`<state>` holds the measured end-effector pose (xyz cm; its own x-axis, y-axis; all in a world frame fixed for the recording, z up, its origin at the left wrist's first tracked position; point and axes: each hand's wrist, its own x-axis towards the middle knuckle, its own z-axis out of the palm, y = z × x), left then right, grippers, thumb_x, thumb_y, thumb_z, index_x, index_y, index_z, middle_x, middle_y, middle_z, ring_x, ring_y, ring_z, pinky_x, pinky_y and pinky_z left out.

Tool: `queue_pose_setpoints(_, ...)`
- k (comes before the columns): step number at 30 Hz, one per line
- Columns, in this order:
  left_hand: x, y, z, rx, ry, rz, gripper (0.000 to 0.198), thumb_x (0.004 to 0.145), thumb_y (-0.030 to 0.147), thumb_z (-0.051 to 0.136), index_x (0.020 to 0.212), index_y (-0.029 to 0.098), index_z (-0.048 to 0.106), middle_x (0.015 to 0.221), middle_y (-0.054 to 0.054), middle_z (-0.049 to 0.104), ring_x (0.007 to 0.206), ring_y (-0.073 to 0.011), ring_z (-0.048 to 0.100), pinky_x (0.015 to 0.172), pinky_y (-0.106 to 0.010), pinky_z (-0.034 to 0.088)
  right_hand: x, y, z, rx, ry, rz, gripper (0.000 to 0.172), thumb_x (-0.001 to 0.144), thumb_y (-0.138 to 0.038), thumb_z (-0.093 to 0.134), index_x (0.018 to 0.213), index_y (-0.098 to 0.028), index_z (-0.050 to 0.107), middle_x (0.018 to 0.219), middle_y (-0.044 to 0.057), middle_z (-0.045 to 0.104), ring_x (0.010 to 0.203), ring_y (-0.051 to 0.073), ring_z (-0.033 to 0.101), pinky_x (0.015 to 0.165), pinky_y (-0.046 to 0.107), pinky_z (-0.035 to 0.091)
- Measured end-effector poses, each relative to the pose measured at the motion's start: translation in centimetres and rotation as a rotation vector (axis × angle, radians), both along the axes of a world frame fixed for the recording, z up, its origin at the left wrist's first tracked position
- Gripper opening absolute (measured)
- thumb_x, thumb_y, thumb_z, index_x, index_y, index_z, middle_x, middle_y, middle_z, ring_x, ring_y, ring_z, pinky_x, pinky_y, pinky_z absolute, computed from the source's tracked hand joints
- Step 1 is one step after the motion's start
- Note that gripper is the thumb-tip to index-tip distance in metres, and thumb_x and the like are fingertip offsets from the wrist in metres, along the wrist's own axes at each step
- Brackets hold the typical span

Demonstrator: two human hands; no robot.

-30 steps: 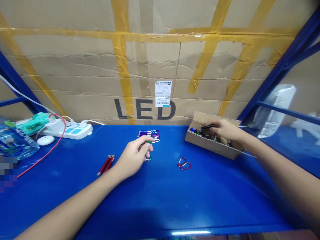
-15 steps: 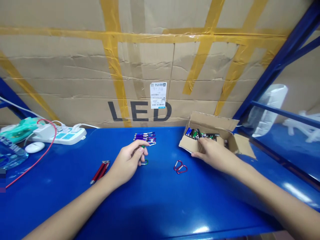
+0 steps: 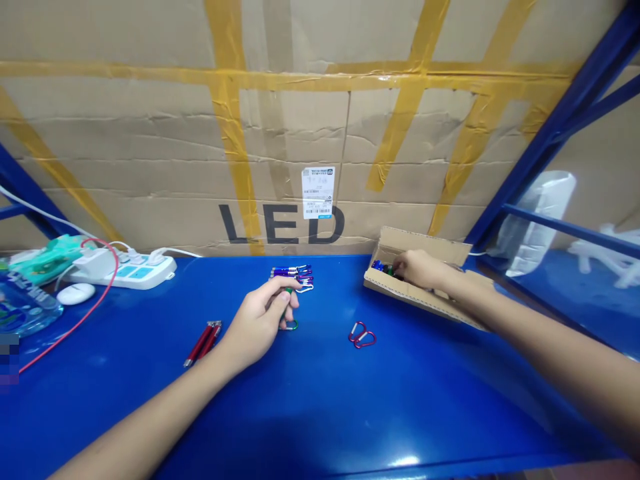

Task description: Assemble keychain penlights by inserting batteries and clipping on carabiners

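My left hand (image 3: 265,317) is closed in a pinch over the middle of the table, thumb against fingers. Between them shows a small green flashlight (image 3: 289,292), mostly covered by the fingers. A green carabiner (image 3: 294,326) peeks out just below the fingertips. Just beyond this hand lies a row of blue and purple penlights (image 3: 285,272) with clips. My right hand (image 3: 417,268) reaches down into an open cardboard box (image 3: 405,291); its fingertips are hidden among small blue, green and dark cylinders (image 3: 383,267). Two red carabiners (image 3: 365,337) lie on the table between the hands.
Red penlights (image 3: 203,343) rest on the blue table (image 3: 310,413) beside my left forearm. At the left are a white power strip (image 3: 145,270), a white oval case (image 3: 76,293), a red cable (image 3: 103,300) and a plastic bottle (image 3: 30,307). A large carton (image 3: 165,147) stands behind.
My right hand has moved from the box's near edge deeper inside, and the box's near side and flap have shifted. My left hand keeps its pinch in nearly the same place.
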<state>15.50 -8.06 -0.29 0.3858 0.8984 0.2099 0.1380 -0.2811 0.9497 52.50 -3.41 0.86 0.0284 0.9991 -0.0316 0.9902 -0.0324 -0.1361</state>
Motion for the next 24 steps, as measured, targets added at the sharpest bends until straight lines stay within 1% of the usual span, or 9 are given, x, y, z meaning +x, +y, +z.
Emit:
queue_pose_setpoints(5, -0.2, 0.1, 0.1, 0.006, -0.008, -0.01, 0.024, 0.094, 0.031, 0.05, 0.107, 0.016, 0.063, 0.086, -0.003, 0.06, 0.068, -0.0126, 0.058, 0.056, -0.026, 0.05, -0.6, 0.6, -0.8, -0.051, 0.004, -0.021, 0.016, 0.076, -0.021, 0.06, 0.076, -0.02, 0.076, 0.072, 0.01, 0.074, 0.061, 0.022, 0.068, 0.057, 0.03, 0.047)
queue_pose_setpoints(9, -0.4, 0.5, -0.2, 0.001, -0.042, 0.006, 0.023, 0.095, 0.03, 0.05, 0.109, 0.017, 0.063, 0.088, -0.003, 0.061, 0.069, -0.0124, 0.059, 0.056, -0.025, 0.051, -1.0, 1.0, -0.7, -0.066, -0.061, -0.02, 0.011, 0.074, -0.019, 0.061, 0.069, -0.019, 0.072, 0.071, 0.01, 0.073, 0.065, 0.024, 0.068, 0.059, 0.032, 0.047)
queue_pose_setpoints(12, -0.7, 1.0, -0.5, 0.001, -0.062, 0.002, 0.022, 0.096, 0.03, 0.051, 0.111, 0.017, 0.062, 0.089, -0.004, 0.062, 0.067, -0.0115, 0.059, 0.055, -0.025, 0.05, -0.8, 1.0, 0.5, 0.009, -0.051, -0.018, 0.01, 0.075, -0.02, 0.06, 0.073, -0.019, 0.07, 0.078, 0.011, 0.074, 0.075, 0.026, 0.07, 0.064, 0.033, 0.049)
queue_pose_setpoints(14, -1.0, 1.3, -0.7, 0.016, -0.069, -0.003, 0.022, 0.096, 0.03, 0.052, 0.111, 0.017, 0.062, 0.09, -0.004, 0.063, 0.065, -0.0111, 0.059, 0.054, -0.025, 0.05, -0.9, 0.4, 2.1, 0.149, 0.048, -0.119, 0.007, 0.076, -0.02, 0.061, 0.077, -0.019, 0.068, 0.082, 0.011, 0.074, 0.076, 0.026, 0.069, 0.066, 0.034, 0.05)
queue_pose_setpoints(15, -1.1, 1.4, -0.7, 0.026, -0.073, -0.003, 0.023, 0.096, 0.03, 0.052, 0.112, 0.017, 0.062, 0.091, -0.005, 0.064, 0.065, -0.0112, 0.059, 0.053, -0.025, 0.05, -1.2, -0.3, 3.1, 0.203, 0.159, -0.189, 0.005, 0.078, -0.021, 0.061, 0.078, -0.019, 0.066, 0.079, 0.01, 0.074, 0.069, 0.024, 0.068, 0.063, 0.035, 0.05)
queue_pose_setpoints(17, -1.2, 1.5, -0.8, 0.04, -0.081, -0.001, 0.023, 0.095, 0.029, 0.053, 0.112, 0.016, 0.062, 0.092, -0.006, 0.065, 0.067, -0.012, 0.06, 0.052, -0.024, 0.05, -2.7, -1.9, 5.1, 0.303, 0.491, -0.218, 0.005, 0.082, -0.021, 0.059, 0.078, -0.019, 0.061, 0.08, 0.012, 0.074, 0.059, 0.02, 0.065, 0.057, 0.034, 0.051)
queue_pose_setpoints(20, -1.1, 1.6, -0.8, 0.026, -0.113, 0.006, 0.023, 0.093, 0.027, 0.056, 0.111, 0.015, 0.062, 0.092, -0.007, 0.066, 0.068, -0.0129, 0.06, 0.049, -0.023, 0.05, -7.2, -4.5, 6.6, 0.542, 0.78, -0.046, 0.011, 0.084, -0.03, 0.066, 0.08, -0.02, 0.061, 0.082, 0.01, 0.072, 0.062, 0.019, 0.065, 0.055, 0.031, 0.05)
queue_pose_setpoints(21, -1.1, 1.6, -0.8, 0.015, -0.129, 0.009, 0.022, 0.092, 0.026, 0.057, 0.109, 0.015, 0.062, 0.091, -0.007, 0.066, 0.068, -0.0129, 0.06, 0.048, -0.023, 0.05, -9.1, -5.2, 6.5, 0.537, 0.802, -0.009, 0.015, 0.082, -0.034, 0.07, 0.08, -0.02, 0.063, 0.074, 0.008, 0.069, 0.058, 0.018, 0.062, 0.052, 0.031, 0.048)
queue_pose_setpoints(24, -1.0, 1.6, -0.9, -0.004, -0.159, 0.011, 0.018, 0.09, 0.024, 0.057, 0.105, 0.015, 0.063, 0.089, -0.007, 0.066, 0.067, -0.0122, 0.059, 0.046, -0.021, 0.049, -14.1, -5.8, 4.9, 0.354, 0.853, 0.137, 0.027, 0.08, -0.045, 0.073, 0.078, -0.019, 0.068, 0.06, 0.004, 0.062, 0.051, 0.015, 0.057, 0.052, 0.031, 0.047)
